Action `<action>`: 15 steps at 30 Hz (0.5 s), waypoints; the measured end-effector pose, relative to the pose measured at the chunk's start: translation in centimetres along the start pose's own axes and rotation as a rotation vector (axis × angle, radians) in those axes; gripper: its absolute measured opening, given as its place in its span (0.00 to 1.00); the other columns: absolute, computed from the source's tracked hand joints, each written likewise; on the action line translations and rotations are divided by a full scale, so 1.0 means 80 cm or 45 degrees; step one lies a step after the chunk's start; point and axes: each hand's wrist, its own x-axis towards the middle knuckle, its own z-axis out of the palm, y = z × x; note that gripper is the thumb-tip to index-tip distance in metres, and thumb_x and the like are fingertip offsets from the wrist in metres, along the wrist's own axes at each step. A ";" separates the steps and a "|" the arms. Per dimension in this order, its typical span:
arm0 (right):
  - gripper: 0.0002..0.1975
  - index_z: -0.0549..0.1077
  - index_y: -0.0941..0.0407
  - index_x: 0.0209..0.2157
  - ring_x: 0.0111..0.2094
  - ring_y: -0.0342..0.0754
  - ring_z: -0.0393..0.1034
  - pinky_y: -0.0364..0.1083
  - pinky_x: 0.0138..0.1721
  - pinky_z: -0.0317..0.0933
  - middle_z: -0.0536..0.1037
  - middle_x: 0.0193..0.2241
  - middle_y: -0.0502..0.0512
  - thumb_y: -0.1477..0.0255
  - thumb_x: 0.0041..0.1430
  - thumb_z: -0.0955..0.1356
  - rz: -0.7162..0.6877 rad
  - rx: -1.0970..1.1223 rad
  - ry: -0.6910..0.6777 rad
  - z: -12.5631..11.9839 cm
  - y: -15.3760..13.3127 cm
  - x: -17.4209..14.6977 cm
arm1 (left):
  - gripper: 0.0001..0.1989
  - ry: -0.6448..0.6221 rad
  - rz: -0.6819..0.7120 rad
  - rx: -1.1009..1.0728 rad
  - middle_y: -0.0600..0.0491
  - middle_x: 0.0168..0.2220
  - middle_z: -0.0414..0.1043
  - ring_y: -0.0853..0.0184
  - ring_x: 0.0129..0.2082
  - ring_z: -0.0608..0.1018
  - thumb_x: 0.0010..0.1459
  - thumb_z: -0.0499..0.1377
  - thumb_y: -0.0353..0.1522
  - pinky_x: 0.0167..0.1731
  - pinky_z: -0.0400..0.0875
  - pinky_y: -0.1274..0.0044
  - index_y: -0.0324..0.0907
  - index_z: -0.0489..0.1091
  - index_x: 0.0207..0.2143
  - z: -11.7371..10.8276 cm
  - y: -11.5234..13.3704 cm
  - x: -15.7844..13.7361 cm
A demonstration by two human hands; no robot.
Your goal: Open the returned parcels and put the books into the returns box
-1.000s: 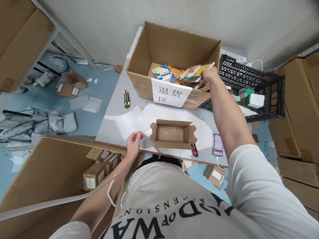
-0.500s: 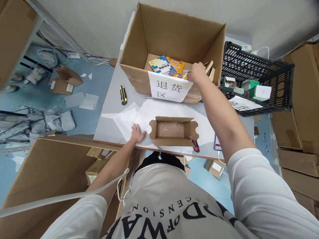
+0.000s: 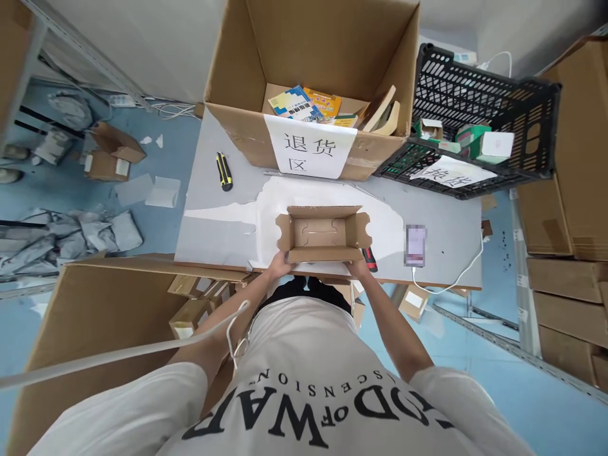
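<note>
A small open cardboard box (image 3: 323,254) lies on the white sheet near the table's front edge, flaps spread at both ends, with nothing inside. My left hand (image 3: 281,265) grips its near left corner, the fingers partly hidden by the cardboard. At the near right corner my right hand (image 3: 357,268) holds the same box, its fingertips also partly out of sight. A red and black box cutter (image 3: 370,259) lies just beside the right end flap. Behind stands a large cardboard carton (image 3: 228,123) with a white paper label and several books (image 3: 294,103) inside.
A yellow and black utility knife (image 3: 223,171) lies left on the table. To the right are a phone (image 3: 415,245) with a white cable and a black plastic crate (image 3: 536,136) holding small boxes. Another big open carton (image 3: 109,329) stands at the lower left.
My right hand has left the large carton and come down to the small box's right corner. My left hand has moved from the white sheet onto its left corner. The view has shifted.
</note>
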 end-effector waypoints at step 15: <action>0.18 0.65 0.53 0.43 0.40 0.48 0.70 0.50 0.43 0.66 0.74 0.41 0.56 0.56 0.59 0.60 0.017 0.112 0.180 0.007 -0.010 0.010 | 0.30 0.123 0.317 -0.334 0.43 0.49 0.73 0.60 0.50 0.76 0.41 0.66 0.34 0.53 0.66 0.64 0.40 0.65 0.49 0.000 0.045 -0.013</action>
